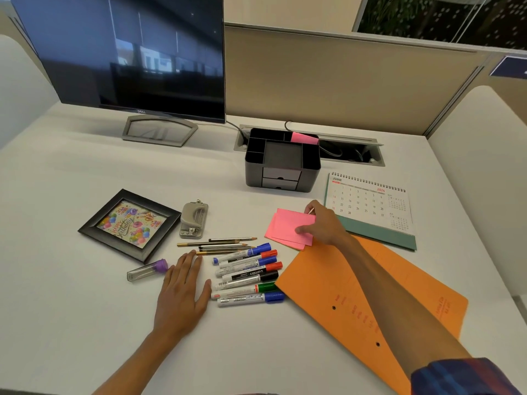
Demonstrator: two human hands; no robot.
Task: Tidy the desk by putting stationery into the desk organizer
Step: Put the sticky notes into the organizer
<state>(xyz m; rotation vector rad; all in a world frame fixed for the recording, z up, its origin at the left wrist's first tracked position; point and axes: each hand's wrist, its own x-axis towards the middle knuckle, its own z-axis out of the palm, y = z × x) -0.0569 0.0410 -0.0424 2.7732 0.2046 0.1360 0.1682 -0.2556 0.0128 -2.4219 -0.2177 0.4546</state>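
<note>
A black desk organizer (282,163) stands at the back of the desk with a pink note pad (304,137) in its rear compartment. Loose pink sticky notes (286,228) lie in front of it, and my right hand (323,223) pinches their right edge between thumb and fingers. Several markers (248,276) and pencils (225,244) lie in a row at the centre. My left hand (182,292) rests flat on the desk beside the markers, fingers spread, holding nothing. A lead case with a purple cap (147,269) lies left of that hand.
A hole punch (194,219) and a framed birthday picture (129,225) sit at the left. An orange folder (379,303) lies under my right forearm, a desk calendar (370,206) behind it. A monitor (128,52) stands at the back left, with an open cable tray (350,153) behind the organizer.
</note>
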